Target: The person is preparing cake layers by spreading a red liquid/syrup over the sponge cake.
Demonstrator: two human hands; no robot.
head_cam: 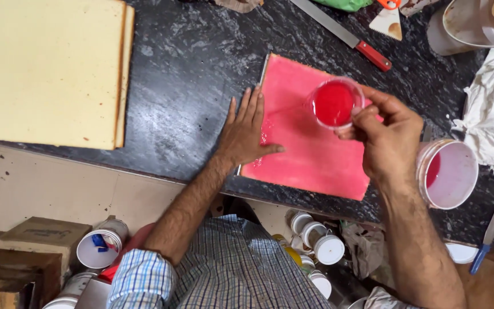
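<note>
The right hand (387,140) pinches a small clear plastic cup of red liquid (334,103) by its rim between thumb and fingertips, holding it tilted above the upper part of a square pink-soaked sponge cake sheet (310,149), whose wet surface glistens. The left hand (246,133) lies flat with fingers spread, pressing the sheet's left edge just left of the cup. Everything rests on a dark speckled stone counter (190,74); right of the gripping hand stands a pink-stained plastic tub (450,174), beyond it a red-handled long knife (344,35), and well off to the left a pale plain sponge slab (47,71).
</note>
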